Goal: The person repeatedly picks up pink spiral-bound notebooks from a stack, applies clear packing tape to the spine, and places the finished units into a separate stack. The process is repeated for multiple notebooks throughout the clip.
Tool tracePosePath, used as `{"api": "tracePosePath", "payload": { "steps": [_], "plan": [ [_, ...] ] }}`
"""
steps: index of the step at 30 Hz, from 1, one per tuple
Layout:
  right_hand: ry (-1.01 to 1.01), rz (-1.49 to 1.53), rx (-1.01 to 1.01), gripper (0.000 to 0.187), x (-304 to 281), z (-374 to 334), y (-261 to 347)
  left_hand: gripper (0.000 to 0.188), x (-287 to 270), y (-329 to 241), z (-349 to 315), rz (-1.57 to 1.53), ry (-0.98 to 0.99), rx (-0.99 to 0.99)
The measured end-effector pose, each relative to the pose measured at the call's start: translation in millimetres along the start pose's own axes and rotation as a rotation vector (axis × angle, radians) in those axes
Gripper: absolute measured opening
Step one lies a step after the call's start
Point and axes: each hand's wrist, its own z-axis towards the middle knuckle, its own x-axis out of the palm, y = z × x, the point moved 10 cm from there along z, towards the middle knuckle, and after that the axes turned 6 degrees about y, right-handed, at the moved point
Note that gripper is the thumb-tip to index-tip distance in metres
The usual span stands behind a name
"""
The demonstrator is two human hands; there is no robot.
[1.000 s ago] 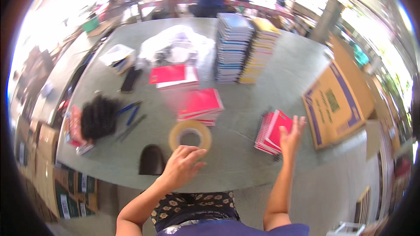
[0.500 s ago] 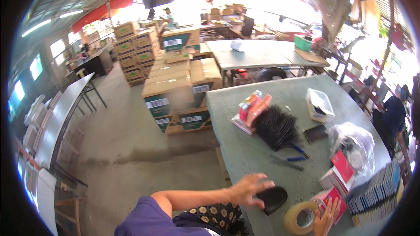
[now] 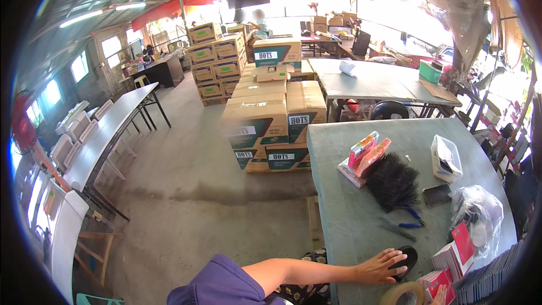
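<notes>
My left hand (image 3: 379, 266) reaches in over the table's near edge, fingers stretched out and spread. Its fingertips lie over the side of a black oval object (image 3: 407, 260) whose kind I cannot make out. At the lower edge, only the fingers of my right hand (image 3: 440, 296) show, extended against a small stack of red-covered booklets (image 3: 433, 282). Beside that stack lies a wide roll of tape (image 3: 402, 293), partly cut off by the frame. A second stack of red-topped booklets (image 3: 454, 253) stands just beyond, next to a long row of blue-edged booklets (image 3: 488, 275).
On the table (image 3: 344, 214) lie a black bundle of spiral wires (image 3: 392, 183), blue-handled pliers (image 3: 415, 218), a phone (image 3: 436, 195), a clear plastic bag (image 3: 479, 214), a white tub (image 3: 446, 158) and colourful packs (image 3: 367, 155). Stacked cartons (image 3: 257, 121) stand beyond its left side.
The whole view has swung, so the table sits lower and farther right. My left hand has come over the black oval object. My right hand has dropped mostly out of the frame.
</notes>
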Motion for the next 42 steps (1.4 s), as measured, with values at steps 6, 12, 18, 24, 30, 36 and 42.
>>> {"api": "tracePosePath", "payload": {
  "steps": [6, 12, 18, 24, 30, 36, 42],
  "plan": [
    [-0.08, 0.182, 0.038, 0.038, -3, -11, -23, 0.042, -46, -28, -16, -0.099, -0.079, -0.003],
    [-0.049, 0.3, 0.101, 0.036, -3, -14, -13, 0.047, -51, -46, -17, -0.049, 0.099, -0.019],
    [-0.011, 0.409, 0.193, 0.034, 4, -19, -11, 0.055, -2, -57, 9, -1.052, 0.168, -0.435],
    [0.003, 0.59, 0.291, 0.032, 12, -33, -6, 0.043, 81, -80, 48, -1.733, 0.378, -0.334],
    [-0.004, 0.736, 0.402, 0.03, 16, -48, -22, 0.027, 36, -90, 82, -0.928, 0.401, 0.093],
    [-0.014, 0.833, 0.455, 0.028, 19, -65, -30, 0.035, 82, -71, 48, -1.365, 0.424, -0.319],
    [-0.02, 0.927, 0.473, 0.026, 28, -75, -31, 0.032, 76, -62, 44, -1.212, 0.383, -0.351]
  ]
}}
